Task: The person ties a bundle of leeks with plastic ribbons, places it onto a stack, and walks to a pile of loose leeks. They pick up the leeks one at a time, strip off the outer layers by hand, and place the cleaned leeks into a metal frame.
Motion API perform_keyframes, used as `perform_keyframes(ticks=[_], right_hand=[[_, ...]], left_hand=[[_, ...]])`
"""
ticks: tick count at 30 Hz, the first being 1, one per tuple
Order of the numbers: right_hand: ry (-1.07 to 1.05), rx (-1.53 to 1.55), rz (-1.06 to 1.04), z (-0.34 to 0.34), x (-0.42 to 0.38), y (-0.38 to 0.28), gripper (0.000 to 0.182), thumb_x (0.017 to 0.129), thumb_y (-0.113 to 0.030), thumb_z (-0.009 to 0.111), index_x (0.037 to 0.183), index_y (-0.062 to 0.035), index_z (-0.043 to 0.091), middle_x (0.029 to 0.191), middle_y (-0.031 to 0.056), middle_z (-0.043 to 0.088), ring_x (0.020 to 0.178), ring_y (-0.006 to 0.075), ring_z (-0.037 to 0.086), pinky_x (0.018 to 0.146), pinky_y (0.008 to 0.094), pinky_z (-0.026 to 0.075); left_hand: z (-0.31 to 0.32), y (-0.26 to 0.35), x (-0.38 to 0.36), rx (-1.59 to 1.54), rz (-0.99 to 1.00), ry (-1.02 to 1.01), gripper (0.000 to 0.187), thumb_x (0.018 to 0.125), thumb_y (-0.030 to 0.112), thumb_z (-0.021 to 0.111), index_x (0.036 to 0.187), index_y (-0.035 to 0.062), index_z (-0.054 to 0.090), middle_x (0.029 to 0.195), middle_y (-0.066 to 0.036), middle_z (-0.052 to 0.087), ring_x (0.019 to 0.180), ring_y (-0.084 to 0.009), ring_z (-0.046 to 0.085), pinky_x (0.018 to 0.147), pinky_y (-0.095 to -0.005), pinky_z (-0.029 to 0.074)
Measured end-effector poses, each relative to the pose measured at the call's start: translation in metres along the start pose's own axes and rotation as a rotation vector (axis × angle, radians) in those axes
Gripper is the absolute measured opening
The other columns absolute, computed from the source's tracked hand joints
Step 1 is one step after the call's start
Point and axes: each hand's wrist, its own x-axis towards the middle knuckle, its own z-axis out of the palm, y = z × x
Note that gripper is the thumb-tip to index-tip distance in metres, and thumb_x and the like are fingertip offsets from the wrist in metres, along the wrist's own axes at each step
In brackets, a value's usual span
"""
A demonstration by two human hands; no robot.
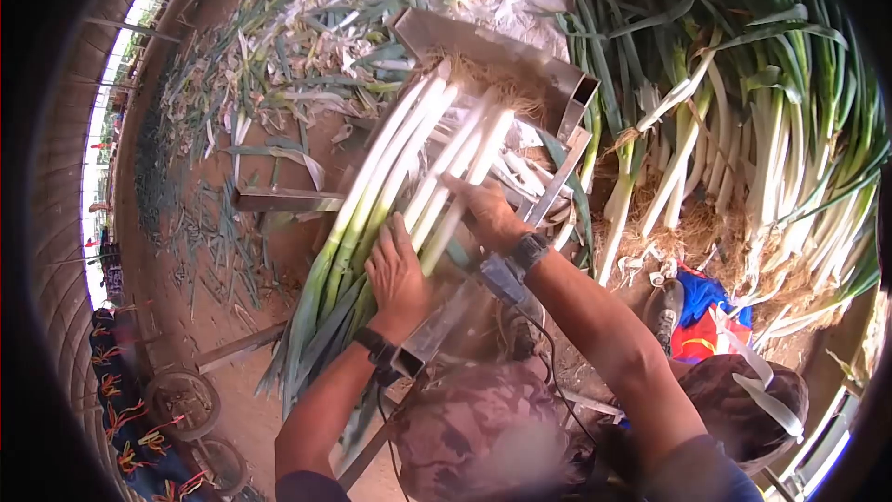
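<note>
A bunch of leeks [395,163] lies across a metal frame in front of me, white stems and roots away from me, green leaves toward the lower left. My left hand [400,274] is on the bunch where white turns to green, fingers curled over the stalks; its grip is partly hidden. Farther up on the right, my right hand [488,212] is closed round the white part of a leek [483,151]. Its root end points at the metal trough [492,51], where loose brown roots [506,88] have gathered. Both wrists wear dark bands.
Many untrimmed leeks [771,149] stand piled at the right. Leaf scraps [297,65] litter the ground at the upper left. A square metal tube [437,327] crosses near my left wrist. A blue-and-red bag [701,311] lies at the right; wheels [183,403] show at lower left.
</note>
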Motion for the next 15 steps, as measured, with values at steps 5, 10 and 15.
perform_keyframes(ticks=[5, 10, 15], right_hand=[[-0.060, 0.149, 0.020, -0.011, -0.012, -0.011, 0.048, 0.091, -0.029, 0.067, 0.126, 0.0005, 0.051, 0.116, 0.0104, 0.059, 0.106, 0.0195, 0.057, 0.095, 0.0337, 0.047], [-0.066, -0.092, -0.121, 0.016, -0.026, -0.051, 0.063, 0.099, -0.042, 0.047, 0.137, 0.0076, 0.040, 0.140, 0.0281, 0.045, 0.128, 0.0317, 0.048, 0.110, 0.0406, 0.039], [-0.240, 0.223, -0.032, 0.011, 0.071, -0.015, 0.051, 0.097, -0.036, 0.056, 0.129, 0.0036, 0.050, 0.124, 0.0210, 0.058, 0.114, 0.0312, 0.056, 0.102, 0.0403, 0.047]], left_hand=[[-0.002, -0.008, -0.019, 0.091, 0.136, -0.002, 0.114, 0.076, 0.060, 0.067, 0.150, -0.0051, 0.011, 0.156, -0.025, 0.014, 0.143, -0.0437, 0.016, 0.113, -0.0598, 0.009], [-0.014, -0.017, -0.010, 0.088, 0.090, -0.026, 0.114, 0.075, 0.055, 0.071, 0.151, -0.0046, 0.011, 0.156, -0.025, 0.013, 0.144, -0.0430, 0.013, 0.112, -0.0624, 0.010], [0.003, -0.025, 0.004, 0.116, -0.045, 0.027, 0.120, 0.067, 0.040, 0.080, 0.151, -0.0033, 0.007, 0.156, -0.025, 0.016, 0.145, -0.0420, 0.013, 0.111, -0.0644, 0.014]])
